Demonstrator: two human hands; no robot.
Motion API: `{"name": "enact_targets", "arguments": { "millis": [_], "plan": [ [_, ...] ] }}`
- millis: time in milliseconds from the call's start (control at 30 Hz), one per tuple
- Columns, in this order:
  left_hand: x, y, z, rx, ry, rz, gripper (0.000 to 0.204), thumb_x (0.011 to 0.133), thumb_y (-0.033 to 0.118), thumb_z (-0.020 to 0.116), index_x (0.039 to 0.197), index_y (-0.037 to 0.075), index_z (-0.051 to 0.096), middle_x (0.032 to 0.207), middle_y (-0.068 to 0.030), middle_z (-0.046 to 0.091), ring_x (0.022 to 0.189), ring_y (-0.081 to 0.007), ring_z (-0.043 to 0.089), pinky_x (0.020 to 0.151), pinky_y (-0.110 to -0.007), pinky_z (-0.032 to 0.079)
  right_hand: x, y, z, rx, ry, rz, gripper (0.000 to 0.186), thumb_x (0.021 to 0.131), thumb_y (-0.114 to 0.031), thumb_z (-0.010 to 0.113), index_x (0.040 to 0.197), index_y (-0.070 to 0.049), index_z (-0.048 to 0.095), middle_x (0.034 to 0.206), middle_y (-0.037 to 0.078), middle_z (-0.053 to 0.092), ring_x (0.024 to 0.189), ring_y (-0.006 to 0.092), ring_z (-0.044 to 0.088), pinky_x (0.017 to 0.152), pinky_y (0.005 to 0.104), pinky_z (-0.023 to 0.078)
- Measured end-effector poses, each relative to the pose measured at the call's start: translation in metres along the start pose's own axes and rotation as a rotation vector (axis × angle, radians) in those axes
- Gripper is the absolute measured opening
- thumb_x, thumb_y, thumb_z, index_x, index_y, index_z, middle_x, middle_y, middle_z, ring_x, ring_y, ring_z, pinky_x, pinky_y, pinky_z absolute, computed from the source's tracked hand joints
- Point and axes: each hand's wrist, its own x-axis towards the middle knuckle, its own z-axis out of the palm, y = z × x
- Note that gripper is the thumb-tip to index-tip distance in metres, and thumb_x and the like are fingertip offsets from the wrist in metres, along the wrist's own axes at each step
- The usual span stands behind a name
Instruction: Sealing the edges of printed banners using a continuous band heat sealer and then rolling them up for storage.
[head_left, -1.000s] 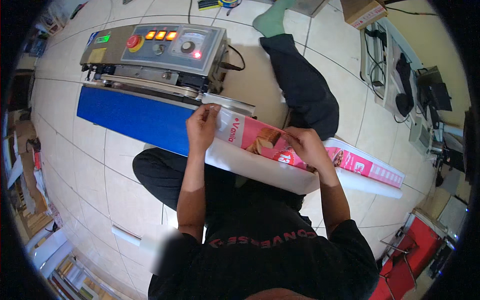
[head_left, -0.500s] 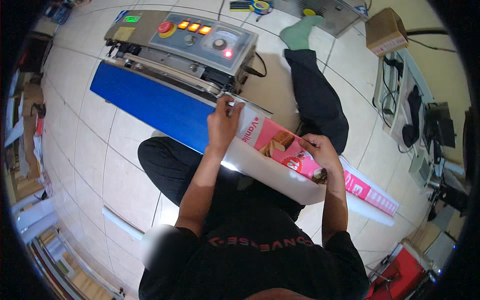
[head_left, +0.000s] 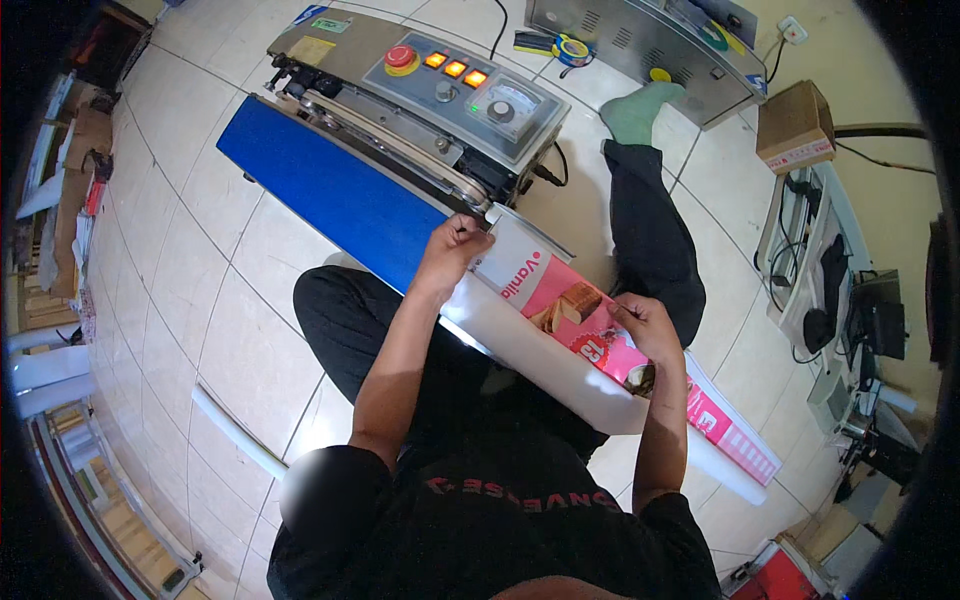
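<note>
While pink-and-white pouch [head_left: 560, 315] lay across lap, its top end sat just at infeed end of sealer machine [head_left: 420, 110]. Left hand [head_left: 452, 250] clenched on that top edge, fingers [head_left: 470, 238] curled tight beside sealer's blue conveyor belt [head_left: 320, 190]. Right hand [head_left: 645, 325] pinched pouch mid-body, farther from sealer. Best kept: top edge flat, unwrinkled, level with slot; right hand supporting weight. Pouch contents not visible. Cardboard box [head_left: 795, 125] beyond sealer, closed.

Packing workshop: band sealer machine [head_left: 420, 95], tiled floor [head_left: 200, 290]
</note>
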Motion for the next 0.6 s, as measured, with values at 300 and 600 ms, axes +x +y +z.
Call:
{"name": "enact_targets", "arguments": {
  "millis": [300,600],
  "plan": [
    [0.017,0.021,-0.024,0.043,0.115,0.05,0.032,0.081,-0.004,0.069,0.074,0.013,0.044,0.067,0.0064,0.049,0.06,-0.0035,0.044,0.055,-0.021,0.034,0.031,-0.039,0.009,-0.058,-0.073,0.005,0.026,0.093,-0.022,0.061,0.088,0.003,0.066,0.065,0.011,0.058,0.062,0.0102,0.049,0.057,0.0304,0.042],
    [0.03,0.035,-0.039,0.147,0.15,0.099,0.038,0.081,-0.004,0.07,0.071,0.015,0.039,0.064,0.0091,0.039,0.055,-0.0032,0.033,0.051,-0.022,0.028,0.059,-0.035,0.025,-0.074,-0.002,-0.135,0.032,0.093,-0.028,0.061,0.087,0.003,0.068,0.06,0.012,0.057,0.055,0.0135,0.048,0.053,0.0332,0.042]
  ]
}}
